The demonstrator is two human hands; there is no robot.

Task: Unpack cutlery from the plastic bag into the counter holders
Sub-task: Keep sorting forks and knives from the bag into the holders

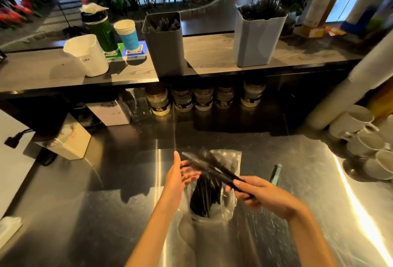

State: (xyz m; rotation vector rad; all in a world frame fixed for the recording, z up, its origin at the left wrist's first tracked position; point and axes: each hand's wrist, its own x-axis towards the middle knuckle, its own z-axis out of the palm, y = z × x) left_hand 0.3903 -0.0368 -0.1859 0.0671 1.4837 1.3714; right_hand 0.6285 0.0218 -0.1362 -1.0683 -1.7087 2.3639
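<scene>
Near the middle of the steel tabletop (276,234) lies the plastic bag (227,181), its far end flat and slack, black cutlery (204,194) lying loose inside it; right hand (261,194) grips a bundle of black cutlery (210,166) by one end, the bundle slanting up and left over the bag; left hand (180,173) open, fingers straight, palm turned toward the bundle's free end, probably to square the pieces up so they drop into a holder together; whether it touches them I cannot tell, motion blur.

Holders stand on the raised shelf (212,53) at the far side, within reach above the work surface: three in all; a white holder (89,56) far left, contents not visible; a dark grey holder (163,43) in the middle, partly filled with black pieces; a pale grey holder (257,39) to the right, packed full. Judgement: the dark grey one, with room left, suits this bundle.

Counts: two hands; one bag; pieces in bundle too blurred to count; five jars (204,98) in a row under the shelf; stacked cups (361,136) near right, at least three; one pale blue pen (276,174) just right of the bag.
</scene>
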